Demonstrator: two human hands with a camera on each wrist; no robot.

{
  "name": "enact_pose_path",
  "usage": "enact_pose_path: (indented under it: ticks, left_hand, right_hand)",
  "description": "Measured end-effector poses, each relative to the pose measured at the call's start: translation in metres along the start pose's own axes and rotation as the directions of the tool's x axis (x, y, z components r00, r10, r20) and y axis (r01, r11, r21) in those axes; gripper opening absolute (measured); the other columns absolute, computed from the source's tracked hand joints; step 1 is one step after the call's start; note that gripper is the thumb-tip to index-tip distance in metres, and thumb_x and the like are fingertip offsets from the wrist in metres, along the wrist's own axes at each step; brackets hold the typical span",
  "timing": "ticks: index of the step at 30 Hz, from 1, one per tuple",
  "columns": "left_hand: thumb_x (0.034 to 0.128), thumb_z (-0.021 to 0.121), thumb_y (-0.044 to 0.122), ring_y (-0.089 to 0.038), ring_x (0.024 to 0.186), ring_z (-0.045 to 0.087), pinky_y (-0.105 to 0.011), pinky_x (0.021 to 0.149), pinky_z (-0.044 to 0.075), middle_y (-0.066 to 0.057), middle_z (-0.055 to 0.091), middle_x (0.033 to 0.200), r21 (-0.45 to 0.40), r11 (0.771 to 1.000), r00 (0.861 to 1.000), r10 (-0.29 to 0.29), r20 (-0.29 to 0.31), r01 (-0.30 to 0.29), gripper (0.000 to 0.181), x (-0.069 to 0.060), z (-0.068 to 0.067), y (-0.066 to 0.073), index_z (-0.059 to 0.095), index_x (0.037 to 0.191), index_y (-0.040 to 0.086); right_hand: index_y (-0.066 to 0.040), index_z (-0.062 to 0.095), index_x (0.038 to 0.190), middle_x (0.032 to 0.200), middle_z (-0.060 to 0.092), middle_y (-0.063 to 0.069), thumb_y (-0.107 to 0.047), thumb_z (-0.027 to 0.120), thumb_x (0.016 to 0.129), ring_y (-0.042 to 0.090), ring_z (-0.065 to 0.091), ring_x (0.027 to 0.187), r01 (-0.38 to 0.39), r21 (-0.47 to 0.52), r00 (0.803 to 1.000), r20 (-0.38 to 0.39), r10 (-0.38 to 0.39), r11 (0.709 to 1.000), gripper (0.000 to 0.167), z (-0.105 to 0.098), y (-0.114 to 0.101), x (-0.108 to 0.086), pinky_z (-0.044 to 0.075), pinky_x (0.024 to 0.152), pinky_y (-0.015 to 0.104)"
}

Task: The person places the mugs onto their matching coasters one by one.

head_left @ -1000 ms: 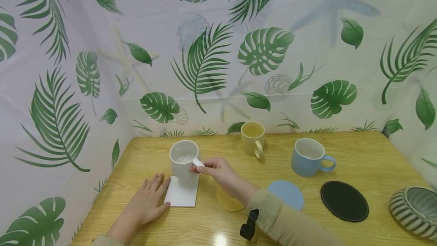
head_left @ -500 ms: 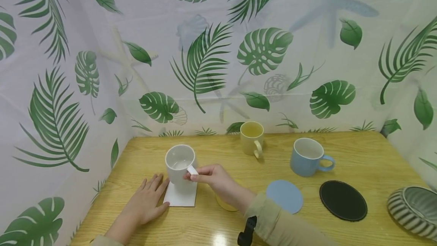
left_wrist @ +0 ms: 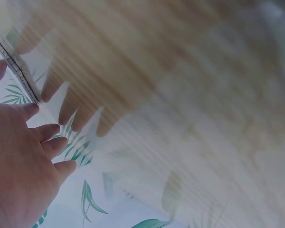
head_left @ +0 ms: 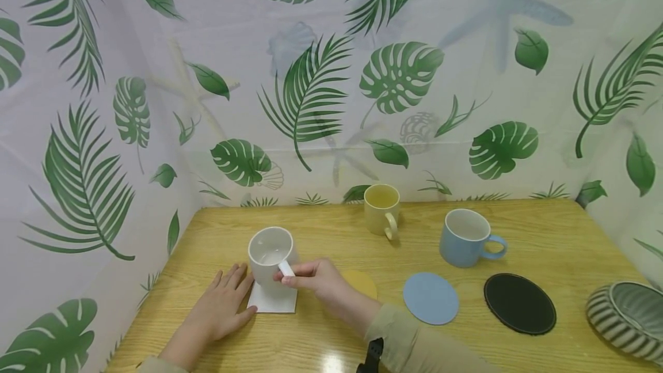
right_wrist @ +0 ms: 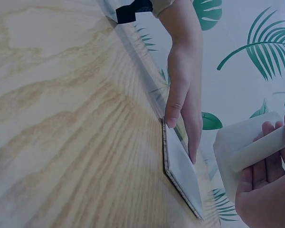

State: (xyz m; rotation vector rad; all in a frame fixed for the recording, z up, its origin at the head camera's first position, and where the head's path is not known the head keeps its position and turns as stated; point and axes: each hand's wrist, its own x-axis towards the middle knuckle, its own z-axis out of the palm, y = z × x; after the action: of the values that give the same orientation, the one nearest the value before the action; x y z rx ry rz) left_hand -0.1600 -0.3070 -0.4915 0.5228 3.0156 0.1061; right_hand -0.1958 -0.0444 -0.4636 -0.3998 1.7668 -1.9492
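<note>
A white mug (head_left: pixel 261 266) is held by my right hand (head_left: pixel 323 284), which pinches its handle between thumb and fingers. In the right wrist view the mug (right_wrist: pixel 228 142) is apart from the white square coaster (right_wrist: pixel 183 168), raised off the table. From the head view it covers the far part of that coaster (head_left: pixel 271 303). My left hand (head_left: pixel 220 304) lies flat on the table with fingers spread; its thumb and forefinger touch the coaster's left side. The left wrist view shows the spread fingers of that hand (left_wrist: pixel 19 161) and their reflection.
A yellow mug (head_left: pixel 377 220) stands at the back, and a blue mug (head_left: pixel 461 249) to its right. Round coasters lie nearer: yellow (head_left: pixel 365 284), partly behind the right hand, blue (head_left: pixel 431 298) and black (head_left: pixel 519 304). A striped bowl (head_left: pixel 603 321) sits at far right.
My right hand has carried the white mug a little left and toward me, farther over the white coaster. The left hand has stayed in place.
</note>
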Motion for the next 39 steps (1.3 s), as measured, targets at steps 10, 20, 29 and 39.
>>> enact_pose_path:
  ticks: [10,20,29,39]
  left_hand:
    - [0.0998,0.063,0.048,-0.050,0.153,0.040,-0.072,0.124,0.031,-0.029,0.043,0.163,0.002,1.000,1.000,-0.001,-0.011,0.001,0.074,-0.001,0.000,0.001,0.050,0.155,0.000]
    - [0.1000,0.062,0.048,-0.051,0.153,0.040,-0.072,0.124,0.031,-0.029,0.042,0.164,0.006,1.000,1.000,0.003,-0.012,-0.003,0.076,0.000,0.000,0.000,0.048,0.156,-0.001]
    - [0.1008,0.061,0.047,-0.051,0.153,0.040,-0.072,0.124,0.031,-0.029,0.042,0.164,0.009,1.000,1.000,0.008,-0.014,-0.008,0.074,-0.001,0.000,0.000,0.049,0.156,-0.001]
    - [0.1014,0.060,0.049,-0.051,0.154,0.038,-0.072,0.125,0.030,-0.029,0.041,0.165,-0.008,1.000,1.000,0.000,0.002,0.000,0.075,-0.001,-0.001,0.000,0.048,0.156,-0.001]
  right_hand:
    - [0.003,0.078,0.118,0.116,0.082,0.011,-0.007,0.079,0.095,0.017,0.068,0.126,-0.007,-0.007,0.998,-0.055,0.006,1.000,0.025,0.014,0.012,-0.002,0.052,0.113,0.038]
    - [0.005,0.077,0.117,0.114,0.082,0.010,-0.004,0.080,0.093,0.007,0.068,0.120,0.001,0.060,0.994,-0.105,0.006,0.998,0.026,0.029,0.017,-0.008,0.048,0.102,0.021]
    - [0.003,0.078,0.116,0.114,0.082,0.009,-0.005,0.082,0.091,0.008,0.066,0.123,-0.023,0.069,0.992,-0.125,0.031,0.997,0.027,0.035,0.020,-0.011,0.051,0.101,0.020]
    - [0.004,0.079,0.115,0.116,0.081,0.012,0.000,0.082,0.090,0.004,0.064,0.116,-0.019,0.051,0.987,-0.160,0.027,0.999,0.026,0.043,0.034,-0.011,0.047,0.101,0.024]
